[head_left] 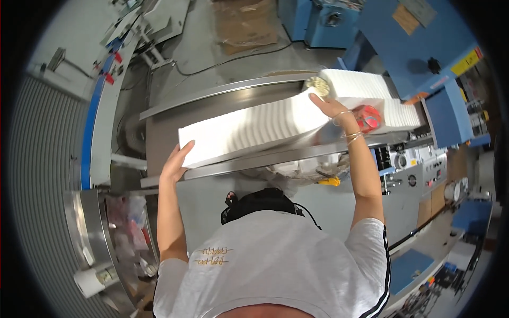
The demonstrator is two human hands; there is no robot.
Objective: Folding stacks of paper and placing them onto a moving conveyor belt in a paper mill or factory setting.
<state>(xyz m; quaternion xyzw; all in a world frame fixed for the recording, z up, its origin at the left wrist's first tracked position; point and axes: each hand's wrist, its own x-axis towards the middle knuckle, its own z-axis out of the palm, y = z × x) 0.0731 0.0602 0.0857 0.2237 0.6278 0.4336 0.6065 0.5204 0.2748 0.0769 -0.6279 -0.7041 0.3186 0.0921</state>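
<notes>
The left grip [175, 160] and right grip [331, 107] are clamped on opposite ends of a long white stack [254, 124] stretching between them, a red object [368, 117] just beside the right.

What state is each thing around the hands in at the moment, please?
Left hand: gripping the long stack's left end
Right hand: gripping its right end
Long white stack: held between both hands, slanting along the trough
Metal trough: open-topped, partly covered
Other white stacks: lying at the right
Black cable: loose on the floor
</notes>
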